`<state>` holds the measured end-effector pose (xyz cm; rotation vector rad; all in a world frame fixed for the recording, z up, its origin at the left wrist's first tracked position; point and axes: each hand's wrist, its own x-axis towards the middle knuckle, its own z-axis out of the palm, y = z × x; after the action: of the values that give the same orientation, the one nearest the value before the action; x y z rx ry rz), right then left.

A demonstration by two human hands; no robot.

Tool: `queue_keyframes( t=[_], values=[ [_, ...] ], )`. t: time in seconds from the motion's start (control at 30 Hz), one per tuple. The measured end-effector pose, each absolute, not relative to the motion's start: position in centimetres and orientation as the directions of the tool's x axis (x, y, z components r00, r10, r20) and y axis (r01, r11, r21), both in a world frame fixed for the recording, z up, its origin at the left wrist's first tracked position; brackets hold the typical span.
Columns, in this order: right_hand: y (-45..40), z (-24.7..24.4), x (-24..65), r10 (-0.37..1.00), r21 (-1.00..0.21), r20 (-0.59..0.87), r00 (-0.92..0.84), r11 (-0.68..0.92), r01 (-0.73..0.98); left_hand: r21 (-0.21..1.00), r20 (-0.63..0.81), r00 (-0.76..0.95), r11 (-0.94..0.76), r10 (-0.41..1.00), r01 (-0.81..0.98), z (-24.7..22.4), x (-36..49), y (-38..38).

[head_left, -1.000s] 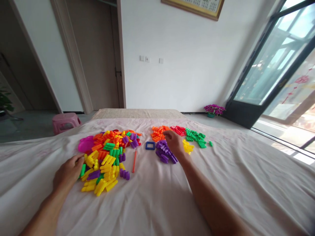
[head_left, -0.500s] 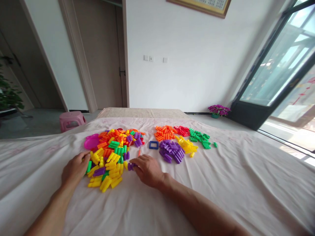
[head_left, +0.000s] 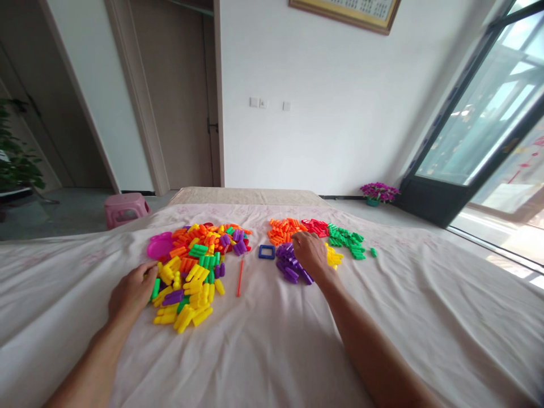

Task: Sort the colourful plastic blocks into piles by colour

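Note:
My left hand [head_left: 132,289] rests at the left edge of a mixed pile of plastic building blocks [head_left: 198,277], beside a green block [head_left: 155,289]. Its fingers are curled with the tips close together, and what they may hold is hidden. Over to the right, my right hand [head_left: 311,252] hangs above the purple blocks [head_left: 289,265] and partly covers the yellow blocks [head_left: 335,256]. Its fingers are bent and pinched, hiding whatever is between them. A thin orange stick [head_left: 240,279] and a blue square frame [head_left: 267,252] lie between the two hands.
Sorted heaps of orange blocks [head_left: 284,231], red blocks [head_left: 315,228] and green blocks [head_left: 346,241] lie behind my right hand. A magenta plate [head_left: 158,247] is behind the mixed pile. A wrinkled pale cloth [head_left: 255,351] covers the surface. A pink stool [head_left: 126,209] stands at left.
My right hand has gone from the mixed pile, where it gripped a purple block, rightward to the purple heap. That block is gone from the mixed pile's edge. My left hand stays put.

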<state>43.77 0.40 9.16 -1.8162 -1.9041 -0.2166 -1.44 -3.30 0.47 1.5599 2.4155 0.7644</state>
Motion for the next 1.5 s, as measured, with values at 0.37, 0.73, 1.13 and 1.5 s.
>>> queue_keyframes(
  t=[0.37, 0.73, 1.13, 1.5],
  values=[
    [-4.5, 5.6, 33.3, 0.664, -0.204, 0.383, -0.642, 0.739, 0.642, 0.506, 0.118, -0.443, 0.33, 0.889, 0.797, 1.4, -0.6, -3.9],
    [-4.2, 4.7, 31.5, 0.648, -0.317, 0.392, -0.653, 0.761, 0.566, 0.489, 0.157, -0.438, 0.316, 0.885, 0.813, 1.3, -0.5, -3.8],
    [-3.8, 3.4, 31.2, 0.642, -0.259, 0.366, -0.674, 0.766, 0.589, 0.496, 0.152, -0.434, 0.312, 0.888, 0.811, 0.7, -1.0, -3.4],
    [-1.9, 7.3, 37.3, 0.804, -0.254, 0.482, -0.349, 0.509, 0.822, 0.513, 0.107, -0.443, 0.332, 0.89, 0.792, 0.7, -1.1, -3.3]
  ],
)
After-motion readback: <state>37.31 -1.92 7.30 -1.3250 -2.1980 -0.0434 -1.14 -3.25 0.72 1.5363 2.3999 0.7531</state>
